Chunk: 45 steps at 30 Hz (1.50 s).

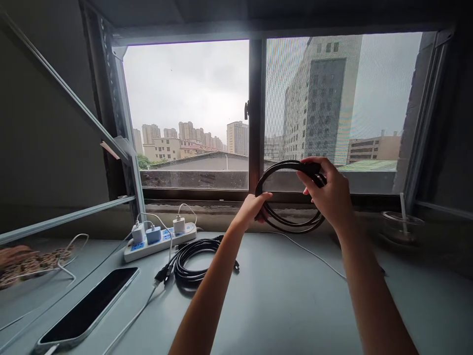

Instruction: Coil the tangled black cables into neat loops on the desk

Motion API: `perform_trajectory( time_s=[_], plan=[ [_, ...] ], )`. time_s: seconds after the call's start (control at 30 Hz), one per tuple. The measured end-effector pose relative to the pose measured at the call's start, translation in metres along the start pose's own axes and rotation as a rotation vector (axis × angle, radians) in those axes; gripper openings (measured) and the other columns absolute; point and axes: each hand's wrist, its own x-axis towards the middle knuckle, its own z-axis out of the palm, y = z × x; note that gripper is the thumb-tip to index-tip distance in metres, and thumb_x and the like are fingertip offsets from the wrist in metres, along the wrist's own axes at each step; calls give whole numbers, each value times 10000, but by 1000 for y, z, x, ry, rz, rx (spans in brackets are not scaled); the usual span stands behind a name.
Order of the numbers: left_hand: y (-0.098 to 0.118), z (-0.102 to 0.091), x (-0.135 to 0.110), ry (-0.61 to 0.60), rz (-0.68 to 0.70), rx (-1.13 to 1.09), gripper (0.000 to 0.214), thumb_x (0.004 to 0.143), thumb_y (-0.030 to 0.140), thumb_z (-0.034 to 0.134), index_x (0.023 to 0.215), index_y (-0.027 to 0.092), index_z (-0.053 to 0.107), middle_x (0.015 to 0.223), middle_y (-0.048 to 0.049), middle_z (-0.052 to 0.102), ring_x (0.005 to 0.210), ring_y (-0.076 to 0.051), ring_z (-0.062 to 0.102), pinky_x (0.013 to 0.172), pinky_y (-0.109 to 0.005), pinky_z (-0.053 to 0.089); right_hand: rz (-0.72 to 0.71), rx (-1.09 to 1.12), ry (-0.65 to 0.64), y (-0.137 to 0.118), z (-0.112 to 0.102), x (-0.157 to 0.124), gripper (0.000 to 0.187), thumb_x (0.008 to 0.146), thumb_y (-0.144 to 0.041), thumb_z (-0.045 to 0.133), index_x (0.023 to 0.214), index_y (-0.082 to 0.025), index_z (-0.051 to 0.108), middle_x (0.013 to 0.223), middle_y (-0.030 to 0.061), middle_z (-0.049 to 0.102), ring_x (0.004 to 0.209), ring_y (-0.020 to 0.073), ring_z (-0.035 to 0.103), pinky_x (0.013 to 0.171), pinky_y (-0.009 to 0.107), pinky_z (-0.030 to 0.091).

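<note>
A coiled black cable (278,166) is held up above the table in front of the window, its loops forming a ring. My left hand (254,206) is closed on the ring's left side, thumb on top. On the upper right of the ring, my right hand (327,185) pinches the loops between thumb and fingers, near a thicker dark part. Below and to the left, a second coil of black cable (192,278) lies on the table, its plug ends showing beside it.
A white power strip (160,242) with several chargers stands at the back left. A phone (90,305) with a cable plugged in lies at the front left. A clear cup with a straw (402,227) stands back right. Another person's hand (15,256) is at the far left.
</note>
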Motion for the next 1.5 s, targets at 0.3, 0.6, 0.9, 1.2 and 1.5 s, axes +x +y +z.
perform_trajectory(
  time_s=[0.3, 0.6, 0.9, 1.2, 1.5],
  plan=[
    [0, 0, 5, 17, 112, -122, 415, 745, 434, 609, 460, 167, 469, 364, 27, 473, 304, -57, 397, 341, -190, 280, 281, 98, 146, 38, 22, -4, 232, 831, -377, 553, 950, -184, 507, 747, 22, 661, 349, 95, 491, 478, 287, 430],
    [-17, -4, 10, -214, -96, 239, 507, 807, 588, 470, 765, 103, 615, 448, -43, 592, 360, -159, 558, 405, -254, 445, 245, 336, 135, 34, 30, -1, 175, 753, -315, 622, 837, -195, 526, 731, -13, 632, 400, 60, 452, 381, 197, 360],
    [-13, -14, 18, 168, 47, 72, 575, 835, 583, 409, 503, 141, 566, 416, -17, 502, 400, -90, 496, 425, -197, 355, 313, 287, 59, 28, 42, -7, 328, 723, -435, 636, 909, -183, 539, 727, -7, 614, 450, 97, 531, 390, 220, 417],
    [-47, -47, 36, 155, -193, 535, 385, 713, 443, 632, 477, 171, 494, 319, 35, 355, 346, -112, 420, 410, -230, 302, 553, -324, -583, 73, 78, -51, 162, 825, -284, 565, 888, -158, 646, 779, 56, 675, 750, 162, 645, 686, 274, 496],
    [-108, -27, 48, -105, -507, 758, 239, 699, 340, 650, 568, 148, 595, 445, -88, 594, 517, -245, 632, 551, -334, 490, 769, -516, -893, 112, 105, -121, 294, 885, -341, 546, 1116, -161, 577, 1121, 74, 595, 971, 180, 594, 832, 386, 505]
  ],
)
